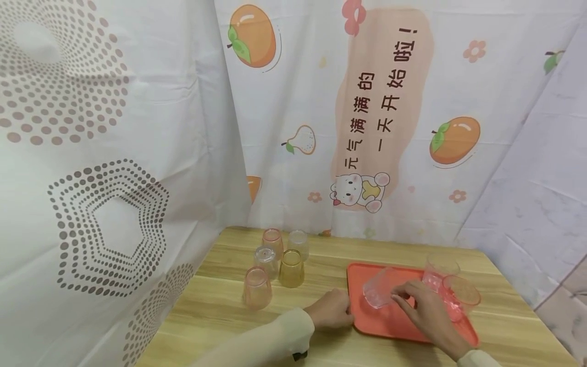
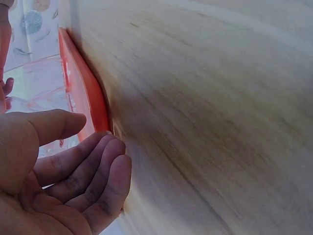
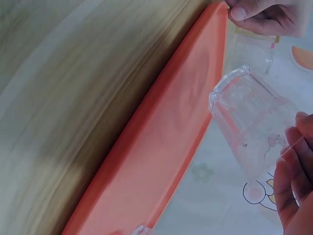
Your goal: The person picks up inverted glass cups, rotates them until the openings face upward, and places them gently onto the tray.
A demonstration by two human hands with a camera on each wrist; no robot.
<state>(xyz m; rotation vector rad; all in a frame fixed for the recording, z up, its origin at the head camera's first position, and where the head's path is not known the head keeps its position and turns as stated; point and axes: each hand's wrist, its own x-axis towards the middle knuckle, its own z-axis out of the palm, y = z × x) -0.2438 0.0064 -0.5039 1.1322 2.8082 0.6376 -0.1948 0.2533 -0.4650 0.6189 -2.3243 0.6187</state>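
My right hand (image 1: 426, 311) pinches a clear cup (image 1: 379, 288) near its rim, over the red tray (image 1: 390, 326). The cup is tilted, its thick base toward the lower left in the head view; the right wrist view also shows this cup (image 3: 254, 117) between my fingers and the tray. Around the tray's near left edge my left hand (image 1: 331, 309) curls. The left wrist view has its thumb and fingertips at the tray rim (image 2: 100, 105). Two see-through cups, one farther back (image 1: 440, 270) and one nearer (image 1: 462, 295), stand at the tray's right end.
Left of the tray, several cups are grouped on the wooden table (image 1: 206, 306): a yellow one (image 1: 292, 269), a pink one (image 1: 257, 290), a clear one (image 1: 266, 262) and others behind. Printed curtains (image 1: 293, 102) hang at the back and both sides.
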